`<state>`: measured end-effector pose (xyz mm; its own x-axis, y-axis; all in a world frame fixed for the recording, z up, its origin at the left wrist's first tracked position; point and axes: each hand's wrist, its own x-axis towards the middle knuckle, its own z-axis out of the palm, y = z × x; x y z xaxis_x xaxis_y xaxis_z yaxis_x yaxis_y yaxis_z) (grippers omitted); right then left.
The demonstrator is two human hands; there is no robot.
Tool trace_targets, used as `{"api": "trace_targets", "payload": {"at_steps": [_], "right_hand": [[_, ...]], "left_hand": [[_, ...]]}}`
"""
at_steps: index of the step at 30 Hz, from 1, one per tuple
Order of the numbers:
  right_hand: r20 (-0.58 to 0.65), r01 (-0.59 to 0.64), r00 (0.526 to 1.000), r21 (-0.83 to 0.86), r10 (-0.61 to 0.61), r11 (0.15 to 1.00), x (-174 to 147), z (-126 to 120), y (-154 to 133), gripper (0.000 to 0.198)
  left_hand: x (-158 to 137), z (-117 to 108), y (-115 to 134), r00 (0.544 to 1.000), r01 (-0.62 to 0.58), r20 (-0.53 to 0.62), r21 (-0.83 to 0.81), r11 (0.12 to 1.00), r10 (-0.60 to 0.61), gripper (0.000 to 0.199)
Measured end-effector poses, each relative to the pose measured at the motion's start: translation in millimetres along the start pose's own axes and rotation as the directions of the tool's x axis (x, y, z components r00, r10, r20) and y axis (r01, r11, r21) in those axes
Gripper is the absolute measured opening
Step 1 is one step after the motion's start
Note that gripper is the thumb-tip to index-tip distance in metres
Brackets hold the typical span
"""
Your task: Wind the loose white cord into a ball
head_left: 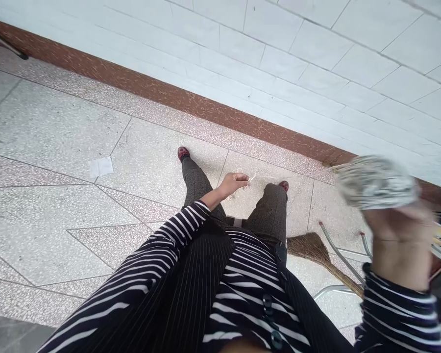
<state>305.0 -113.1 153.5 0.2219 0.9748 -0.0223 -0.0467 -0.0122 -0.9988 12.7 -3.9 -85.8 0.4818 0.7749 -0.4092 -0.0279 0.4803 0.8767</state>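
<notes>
Thumb and fingers of my left hand are pinched together on the end of a thin off-white string. From there the string runs faintly to the right, toward a thick wound bundle of string. My right hand is raised at the far right and grips this bundle from below. Both hand and bundle are smeared by motion, so the right fingers are only partly clear. The left hand is held low, in front of my legs and above the floor.
A straw broom lies on the floor at right, beside a metal-legged chair. A white paper sheet lies on the speckled floor at left. The tiled wall with its brown skirting runs ahead of my feet.
</notes>
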Motion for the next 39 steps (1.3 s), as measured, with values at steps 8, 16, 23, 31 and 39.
{"api": "trace_targets", "payload": {"at_steps": [8,16,23,31,39], "right_hand": [[0.328,-0.344,0.879,-0.066,0.346,0.936,7.4,48.9,90.0,0.081],[0.584,-0.027,0.703,-0.549,0.407,0.835,27.9,88.2,130.9,0.102],[0.549,-0.129,0.763,-0.388,0.341,0.913,7.1,84.9,165.4,0.065],[0.453,-0.286,0.833,-0.140,0.318,0.948,-14.3,73.9,177.5,0.069],[0.415,-0.403,0.853,0.136,0.317,0.905,-17.6,78.0,162.8,0.077]], "left_hand": [[-21.8,-10.8,21.4,0.998,-0.070,0.000,0.012,0.997,0.070,0.032],[-46.5,-8.0,37.8,0.982,-0.165,0.134,0.281,0.945,0.132,0.026],[-54.0,-13.7,36.0,0.991,-0.127,-0.009,0.309,0.943,0.136,0.026],[-56.1,-10.0,32.7,0.951,-0.279,0.061,0.596,0.753,0.304,0.013],[-50.9,0.2,29.2,0.962,-0.180,0.024,0.804,0.567,0.272,0.024]]}}
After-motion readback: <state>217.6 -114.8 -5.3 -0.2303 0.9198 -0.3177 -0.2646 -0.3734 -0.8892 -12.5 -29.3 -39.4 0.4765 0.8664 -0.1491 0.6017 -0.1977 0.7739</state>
